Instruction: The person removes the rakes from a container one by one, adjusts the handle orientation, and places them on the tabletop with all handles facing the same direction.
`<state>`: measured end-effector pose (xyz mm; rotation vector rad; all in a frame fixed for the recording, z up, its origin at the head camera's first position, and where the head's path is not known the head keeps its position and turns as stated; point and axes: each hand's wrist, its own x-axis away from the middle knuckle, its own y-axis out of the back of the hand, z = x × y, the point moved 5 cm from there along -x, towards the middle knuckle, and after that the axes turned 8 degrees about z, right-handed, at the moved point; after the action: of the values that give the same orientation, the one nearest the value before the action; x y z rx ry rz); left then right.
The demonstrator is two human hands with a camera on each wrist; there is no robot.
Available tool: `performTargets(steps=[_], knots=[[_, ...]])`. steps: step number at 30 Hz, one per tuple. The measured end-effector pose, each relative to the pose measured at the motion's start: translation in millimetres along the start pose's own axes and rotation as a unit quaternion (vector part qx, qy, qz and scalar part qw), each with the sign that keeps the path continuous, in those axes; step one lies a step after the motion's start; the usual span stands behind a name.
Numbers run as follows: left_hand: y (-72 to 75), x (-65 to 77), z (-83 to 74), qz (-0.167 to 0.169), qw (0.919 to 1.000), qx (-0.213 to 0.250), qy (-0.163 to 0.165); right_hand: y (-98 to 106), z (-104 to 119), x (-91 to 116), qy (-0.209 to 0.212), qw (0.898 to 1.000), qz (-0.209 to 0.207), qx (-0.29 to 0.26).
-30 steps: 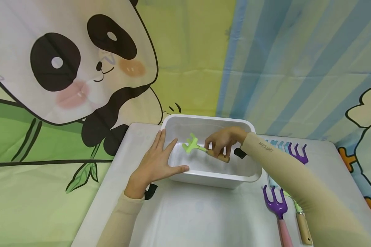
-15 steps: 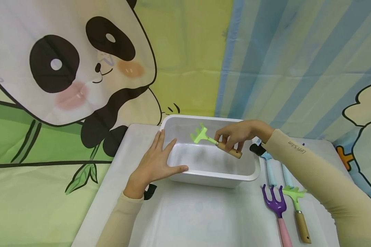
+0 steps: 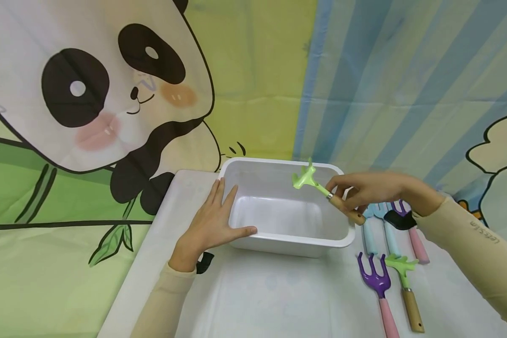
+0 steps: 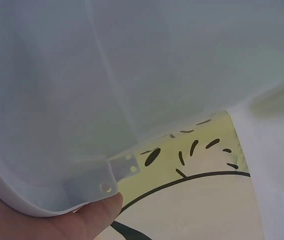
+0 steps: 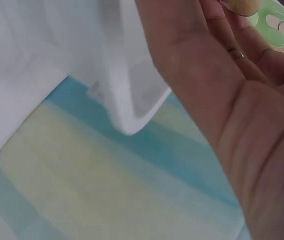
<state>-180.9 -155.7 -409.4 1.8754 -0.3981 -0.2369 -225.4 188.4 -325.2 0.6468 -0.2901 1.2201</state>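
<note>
My right hand (image 3: 376, 188) grips the wooden handle of a small hand rake with a light green head (image 3: 306, 178). The rake is held tilted above the right part of a white plastic bin (image 3: 291, 240), tines toward the upper left. In the right wrist view the palm fills the right side, and the green tines (image 5: 271, 30) show beyond the fingers. My left hand (image 3: 211, 225) lies with spread fingers along the bin's left end, its thumb on the near rim. The left wrist view shows fingers (image 4: 99, 212) against the bin's rim.
Right of the bin, light blue tools (image 3: 390, 234) and a pink-handled purple one (image 3: 418, 246) lie side by side. Nearer, a purple hand fork (image 3: 378, 281) and another green rake (image 3: 410, 298) lie on the white table (image 3: 270, 300). A printed curtain (image 3: 253, 84) hangs behind.
My right hand has lifted the green rake from inside the bin and carried it right, up toward the bin's right end. My left hand has stayed on the bin.
</note>
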Motion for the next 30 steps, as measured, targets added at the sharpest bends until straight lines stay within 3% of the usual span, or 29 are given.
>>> performTargets(steps=[13, 22, 30], knots=[[0.0, 0.8, 1.0, 0.0, 1.0, -0.005, 0.005, -20.0, -80.5, 82.2, 0.036, 0.995, -0.078, -0.048], [-2.0, 2.1, 1.3, 0.003, 0.9999, -0.003, 0.011, -56.2, -149.9, 121.3, -0.028, 0.985, -0.141, -0.1], [-2.3, 2.8, 2.2, 0.007, 0.9999, -0.005, 0.015, -92.5, -210.1, 147.2, -0.098, 0.965, -0.179, -0.166]])
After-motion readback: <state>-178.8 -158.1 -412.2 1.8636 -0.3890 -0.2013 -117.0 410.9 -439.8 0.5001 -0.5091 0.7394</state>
